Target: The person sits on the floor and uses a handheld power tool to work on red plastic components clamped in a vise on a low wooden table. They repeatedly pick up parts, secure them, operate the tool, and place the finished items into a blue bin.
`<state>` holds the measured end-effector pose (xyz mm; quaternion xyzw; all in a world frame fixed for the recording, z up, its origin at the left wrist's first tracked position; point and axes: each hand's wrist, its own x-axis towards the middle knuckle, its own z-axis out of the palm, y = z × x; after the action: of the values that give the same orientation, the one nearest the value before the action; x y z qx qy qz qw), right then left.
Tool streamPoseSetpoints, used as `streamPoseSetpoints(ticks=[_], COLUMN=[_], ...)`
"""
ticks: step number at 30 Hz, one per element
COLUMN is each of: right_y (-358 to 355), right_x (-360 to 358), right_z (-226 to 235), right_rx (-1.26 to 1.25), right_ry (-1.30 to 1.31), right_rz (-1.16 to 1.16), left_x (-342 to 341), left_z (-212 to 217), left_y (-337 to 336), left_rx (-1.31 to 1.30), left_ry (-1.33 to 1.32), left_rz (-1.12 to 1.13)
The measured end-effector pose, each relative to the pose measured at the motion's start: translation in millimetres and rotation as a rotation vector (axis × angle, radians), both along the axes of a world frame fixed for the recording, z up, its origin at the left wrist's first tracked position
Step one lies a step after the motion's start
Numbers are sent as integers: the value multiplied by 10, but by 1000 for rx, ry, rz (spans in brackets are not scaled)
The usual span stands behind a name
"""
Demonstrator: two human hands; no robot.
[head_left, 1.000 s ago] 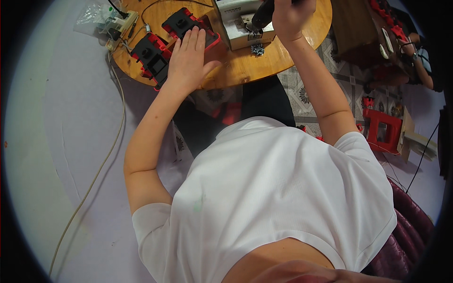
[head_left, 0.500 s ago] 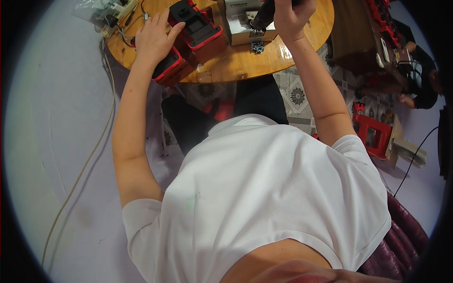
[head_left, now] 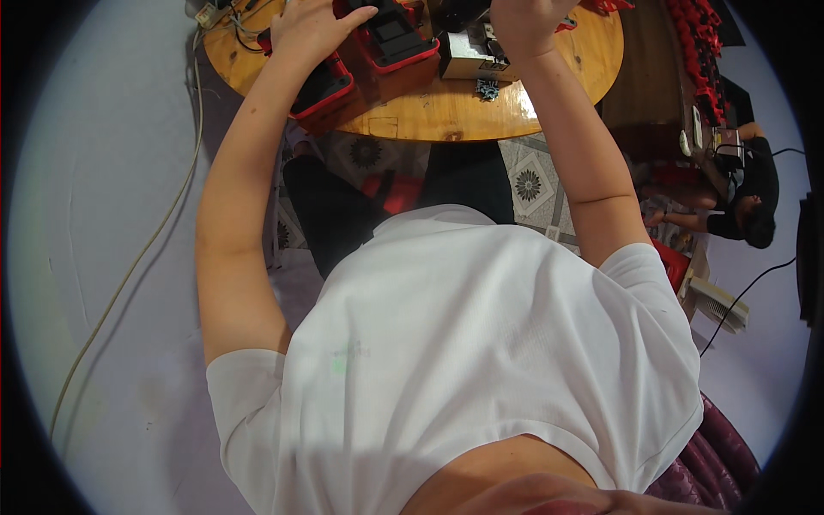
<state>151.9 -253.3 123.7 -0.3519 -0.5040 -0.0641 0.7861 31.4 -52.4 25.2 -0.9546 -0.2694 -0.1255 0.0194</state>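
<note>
Worktop (head_left: 429, 120) is round, wooden, at the top of the head view; person in a white T-shirt (head_left: 481, 343) leans over it, both forearms reaching up from below. Left hand (head_left: 313, 26) lies palm-down, fingers spread, on the red-and-black cases: thumb tip touches the upper red-and-black case (head_left: 390, 43), heel of the hand sits above the lower red-and-black case (head_left: 322, 86), which hangs over the near rim of the worktop. Left grip flat and open, closed round nothing. Right hand (head_left: 524, 21) is at the top edge, fingers curled; what they curl on is cut off by the frame, so cannot tell if this grip has hold of anything. Just left of the right wrist sits a small cream box (head_left: 468, 56), with a small dark metal part (head_left: 487, 88) beside it on the bare wood. Tangle of wires (head_left: 227, 13) at the far-left end of the worktop; a pale cable (head_left: 146, 249) trails from there down across the floor. Patterned floor tiles (head_left: 528, 184) show under the worktop. At far right another person in dark clothes (head_left: 747, 206) sits low, near a row of red parts (head_left: 699, 43).
</note>
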Motion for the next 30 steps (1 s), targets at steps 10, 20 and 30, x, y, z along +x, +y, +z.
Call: streamPoseSetpoints(ticks=[10,20,30], right_y=[140,186,215], right_x=[-78,28,-35], right_z=[-46,-132,-211], right_rx=[-72,-90,-136], right_ry=[-18,-90,-66], right_rz=[-51,-19,43], left_x=[-30,-42,-32], left_z=[522,417,95], left_y=[-372,-374,-161], left_rx=[-254,-176,-38], left_ry=[87,-1,-36], left_rz=[47,41,13])
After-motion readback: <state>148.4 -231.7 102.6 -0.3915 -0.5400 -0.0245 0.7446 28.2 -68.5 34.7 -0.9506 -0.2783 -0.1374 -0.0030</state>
